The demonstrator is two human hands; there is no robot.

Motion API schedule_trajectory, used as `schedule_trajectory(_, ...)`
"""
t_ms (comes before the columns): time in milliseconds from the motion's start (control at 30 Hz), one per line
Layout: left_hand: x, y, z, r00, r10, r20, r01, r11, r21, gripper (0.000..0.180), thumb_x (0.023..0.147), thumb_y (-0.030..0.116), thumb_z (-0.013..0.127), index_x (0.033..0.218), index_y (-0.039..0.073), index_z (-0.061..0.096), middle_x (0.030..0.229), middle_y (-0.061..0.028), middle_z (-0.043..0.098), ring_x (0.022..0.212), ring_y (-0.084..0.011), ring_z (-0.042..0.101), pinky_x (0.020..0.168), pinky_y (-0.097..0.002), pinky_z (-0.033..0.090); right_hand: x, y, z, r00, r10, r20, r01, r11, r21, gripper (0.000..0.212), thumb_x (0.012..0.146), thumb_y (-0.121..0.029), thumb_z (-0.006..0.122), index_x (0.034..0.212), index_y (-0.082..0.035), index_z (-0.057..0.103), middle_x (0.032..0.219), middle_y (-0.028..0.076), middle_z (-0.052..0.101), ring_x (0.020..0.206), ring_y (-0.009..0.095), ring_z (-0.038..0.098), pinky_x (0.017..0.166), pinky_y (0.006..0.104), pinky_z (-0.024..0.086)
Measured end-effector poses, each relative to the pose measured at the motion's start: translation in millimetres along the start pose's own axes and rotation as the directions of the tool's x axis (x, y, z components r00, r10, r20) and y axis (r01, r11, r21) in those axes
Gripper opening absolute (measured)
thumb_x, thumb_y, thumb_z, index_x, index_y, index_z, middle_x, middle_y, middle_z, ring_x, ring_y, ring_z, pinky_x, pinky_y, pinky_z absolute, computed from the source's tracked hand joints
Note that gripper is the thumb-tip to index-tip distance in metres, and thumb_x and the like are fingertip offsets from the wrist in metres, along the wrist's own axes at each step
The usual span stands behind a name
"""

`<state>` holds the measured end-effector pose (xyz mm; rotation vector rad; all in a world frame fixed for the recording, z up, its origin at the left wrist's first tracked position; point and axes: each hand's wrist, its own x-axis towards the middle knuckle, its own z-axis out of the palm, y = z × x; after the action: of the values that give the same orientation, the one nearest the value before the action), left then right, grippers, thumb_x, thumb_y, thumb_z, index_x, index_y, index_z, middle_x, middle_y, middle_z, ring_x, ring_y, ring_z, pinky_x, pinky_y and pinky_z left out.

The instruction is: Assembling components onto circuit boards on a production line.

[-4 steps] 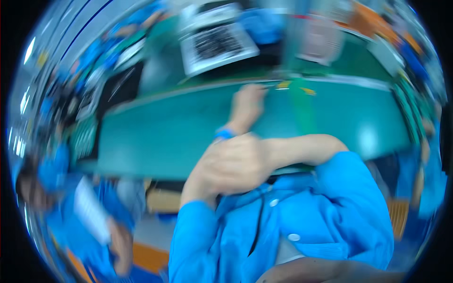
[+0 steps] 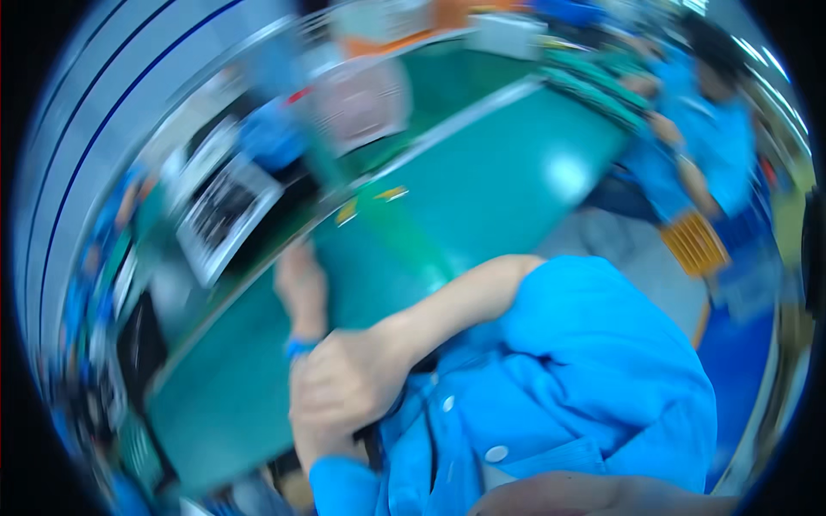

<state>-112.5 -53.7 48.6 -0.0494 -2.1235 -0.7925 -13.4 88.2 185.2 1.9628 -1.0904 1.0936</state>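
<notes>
Head view: right hand (image 2: pixel 348 377) is clamping its fingers crosswise around the left forearm (image 2: pixel 314 440) — blue wristband (image 2: pixel 301 347) is sitting just beyond, toward the left hand (image 2: pixel 301 282), whose blurred fingers I'm not able to tell.

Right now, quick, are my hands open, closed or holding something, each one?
Left hand: too blurred to tell whether open or closed.
Right hand: closed around the left forearm, beside the blue wristband.
</notes>
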Motion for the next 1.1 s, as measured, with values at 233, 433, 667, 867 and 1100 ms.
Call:
schedule_trajectory(233,12.3,-4.3,-7.6,0.982,0.063,0.176,-0.039,0.99,-0.135,0.023,0.103,0.013,0.056,0.113,-0.006,0.064,0.099,-0.0209,0.066,0.088,-0.0281,0.063,0.08,-0.0366,0.051,-37.8,-88.1,-99.9,0.849,0.47,-0.24,-0.506,0.854,-0.119,0.015,0.094,-0.017,0.062,0.086,-0.004,0.062,0.067,0.007,0.053,0.055,0.025,0.057,0.046,0.0371,0.04)
schedule_trajectory(433,2.5,40.0,-23.3,0.913,0.173,0.37,-0.168,0.985,-0.046,0.03,0.096,0.023,0.067,0.111,-0.003,0.071,0.107,-0.0239,0.071,0.096,-0.0357,0.069,0.087,-0.0438,0.055,-59.9,-166.3,-136.0,0.766,0.623,-0.159,-0.616,0.64,-0.459,0.029,0.097,-0.024,0.06,0.076,-0.005,0.052,0.066,0.009,0.053,0.057,0.028,0.058,0.046,0.0395,0.042)
schedule_trajectory(667,-9.9,28.2,-25.5,0.865,0.255,0.433,-0.266,0.963,-0.035,0.029,0.097,0.019,0.064,0.107,-0.007,0.069,0.102,-0.0266,0.07,0.093,-0.0367,0.069,0.085,-0.0415,0.055,-75.8,-213.1,-126.1,0.594,0.804,0.019,-0.659,0.5,-0.562,0.034,0.093,-0.033,0.063,0.073,-0.005,0.063,0.07,0.012,0.065,0.068,0.033,0.066,0.057,0.0447,0.049)
schedule_trajectory(867,-9.9,69.0,-47.5,0.821,0.218,0.528,-0.239,0.971,-0.029,0.031,0.099,0.02,0.061,0.108,-0.009,0.069,0.1,-0.0275,0.07,0.091,-0.0386,0.068,0.084,-0.0416,0.054,-64.3,-199.6,-125.9,0.63,0.766,0.126,-0.584,0.574,-0.574,0.035,0.093,-0.035,0.064,0.076,-0.005,0.065,0.073,0.012,0.066,0.07,0.033,0.067,0.06,0.0449,0.05)
schedule_trajectory(1100,-12.0,68.5,-53.9,0.837,0.218,0.503,-0.228,0.973,-0.043,0.032,0.098,0.022,0.063,0.108,-0.008,0.069,0.101,-0.0276,0.07,0.091,-0.0402,0.067,0.084,-0.0436,0.053,-10.9,-199.4,-172.6,0.679,0.732,-0.047,-0.702,0.63,-0.333,0.026,0.098,-0.028,0.063,0.086,-0.005,0.064,0.075,0.01,0.062,0.067,0.028,0.064,0.055,0.0404,0.048)
